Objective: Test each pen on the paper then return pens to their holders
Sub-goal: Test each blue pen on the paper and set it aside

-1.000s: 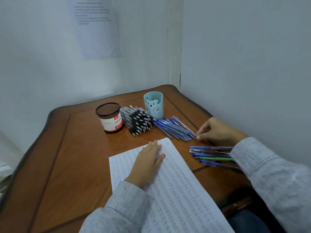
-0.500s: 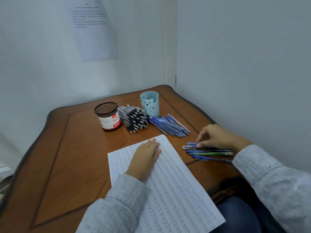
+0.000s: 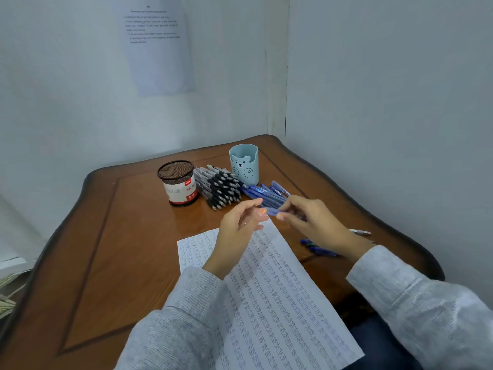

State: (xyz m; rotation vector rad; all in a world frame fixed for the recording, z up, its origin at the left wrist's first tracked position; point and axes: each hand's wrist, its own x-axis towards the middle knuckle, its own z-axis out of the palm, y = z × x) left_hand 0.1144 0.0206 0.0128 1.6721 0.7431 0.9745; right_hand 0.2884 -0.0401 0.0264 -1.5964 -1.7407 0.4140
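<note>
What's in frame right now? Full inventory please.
table: one, brown wood, room corner
paper: one, white, handwritten, near edge
mesh holder: one, dark with red-white label, far side
bear holder: one, light blue, right of mesh holder
black-grip pens: pile, uncounted, between holders
blue pens: pile, uncounted, in front of bear holder
loose pens: several, mostly blue, by right wrist
wall sheet: one, white, printed, on wall
held pen: one, blue, between the hands
left hand: fingertips at held pen's end, grip unclear
right hand: pinches held pen
</note>
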